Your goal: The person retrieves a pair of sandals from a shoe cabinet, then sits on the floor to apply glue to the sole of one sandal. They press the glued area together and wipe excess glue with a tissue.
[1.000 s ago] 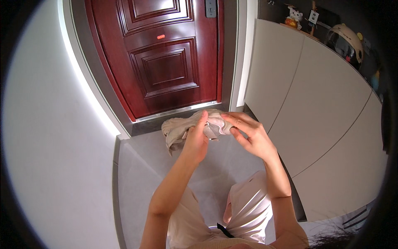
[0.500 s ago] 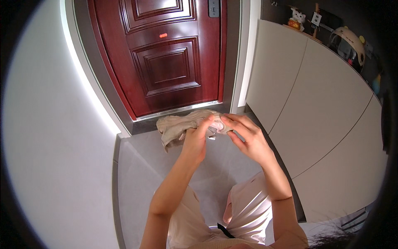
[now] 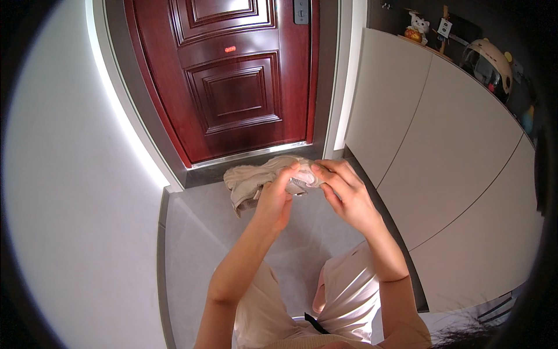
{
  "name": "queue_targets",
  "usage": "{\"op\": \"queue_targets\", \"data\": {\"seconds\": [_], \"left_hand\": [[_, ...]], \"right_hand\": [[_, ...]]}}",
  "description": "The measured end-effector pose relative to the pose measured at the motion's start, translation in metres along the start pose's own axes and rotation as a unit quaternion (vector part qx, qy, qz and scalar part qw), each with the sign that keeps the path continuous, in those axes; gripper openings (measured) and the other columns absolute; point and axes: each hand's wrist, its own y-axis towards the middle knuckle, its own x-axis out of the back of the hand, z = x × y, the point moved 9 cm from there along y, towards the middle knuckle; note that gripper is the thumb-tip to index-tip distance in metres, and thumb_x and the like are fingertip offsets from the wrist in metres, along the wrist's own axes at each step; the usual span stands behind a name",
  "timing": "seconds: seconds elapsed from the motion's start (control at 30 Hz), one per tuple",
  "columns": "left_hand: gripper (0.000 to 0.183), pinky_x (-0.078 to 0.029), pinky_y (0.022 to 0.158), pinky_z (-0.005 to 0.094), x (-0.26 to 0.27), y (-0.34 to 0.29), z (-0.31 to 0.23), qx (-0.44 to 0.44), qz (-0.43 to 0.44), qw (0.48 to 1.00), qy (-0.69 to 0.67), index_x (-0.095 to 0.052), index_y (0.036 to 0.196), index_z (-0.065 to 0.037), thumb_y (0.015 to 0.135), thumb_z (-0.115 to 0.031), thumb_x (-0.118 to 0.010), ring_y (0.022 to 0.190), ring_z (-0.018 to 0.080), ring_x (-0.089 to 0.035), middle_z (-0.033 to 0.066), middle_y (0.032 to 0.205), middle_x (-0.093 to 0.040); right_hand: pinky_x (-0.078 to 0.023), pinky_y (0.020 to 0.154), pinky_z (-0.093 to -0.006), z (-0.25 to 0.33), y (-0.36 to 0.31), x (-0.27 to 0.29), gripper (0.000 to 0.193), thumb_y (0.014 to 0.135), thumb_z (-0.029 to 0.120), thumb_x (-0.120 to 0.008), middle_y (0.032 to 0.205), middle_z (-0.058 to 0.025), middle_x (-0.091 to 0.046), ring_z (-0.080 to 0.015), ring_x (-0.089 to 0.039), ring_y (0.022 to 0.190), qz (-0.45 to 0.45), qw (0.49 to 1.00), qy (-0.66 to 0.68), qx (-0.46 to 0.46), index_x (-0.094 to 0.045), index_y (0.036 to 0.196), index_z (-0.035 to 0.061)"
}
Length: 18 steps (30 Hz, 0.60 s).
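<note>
A crumpled beige cloth item [image 3: 251,177] hangs in the air between my hands, in front of the door. Its exact kind does not show; a whitish-pink patch and a small dangling strip are visible between my hands. My left hand [image 3: 275,198] grips its middle, thumb on top, the other fingers mostly hidden beneath. At its right end, my right hand [image 3: 347,193] pinches the edge with thumb and fingertips. Most of the cloth droops to the left of my left hand, its lower edge hanging above the floor.
A dark red panelled door [image 3: 235,87] stands ahead, shut. White wall [image 3: 75,192] runs along the left, a pale cabinet [image 3: 459,157] along the right. On its top are a cat figurine [image 3: 417,26] and a beige helmet [image 3: 488,61]. Grey tiled floor [image 3: 203,244] lies below.
The drooping left end of the cloth has swung slightly right and down. The small strip under my hands has shifted. Both hands keep nearly the same place and hold.
</note>
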Motion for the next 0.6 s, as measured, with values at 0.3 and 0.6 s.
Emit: {"op": "queue_targets", "data": {"seconds": [0.3, 0.6], "left_hand": [[0.023, -0.043, 0.086, 0.0281, -0.0033, -0.0018, -0.0019, 0.005, 0.006, 1.000, -0.012, -0.065, 0.100, -0.004, 0.087, -0.023, -0.066, 0.095, 0.0124, -0.061, 0.0026, 0.099, -0.067], [0.022, -0.043, 0.084, 0.0267, 0.0013, -0.0030, -0.0050, -0.014, -0.004, 1.000, -0.001, -0.064, 0.101, -0.004, 0.085, -0.019, -0.068, 0.095, 0.0110, -0.060, 0.0019, 0.101, -0.065]], "right_hand": [[-0.053, 0.078, -0.0376, 0.0046, -0.0037, -0.0019, 0.048, 0.072, -0.008, -0.068, 0.113, -0.0129, -0.060, -0.0303, -0.060, 0.096, -0.010, 0.999, -0.035, 0.024, -0.062, 0.117, 0.0045], [-0.054, 0.079, -0.0381, 0.0048, -0.0023, -0.0017, 0.050, 0.068, -0.007, -0.069, 0.112, -0.0113, -0.061, -0.0299, -0.061, 0.096, -0.013, 0.999, -0.028, 0.023, -0.063, 0.116, 0.0061]]}}
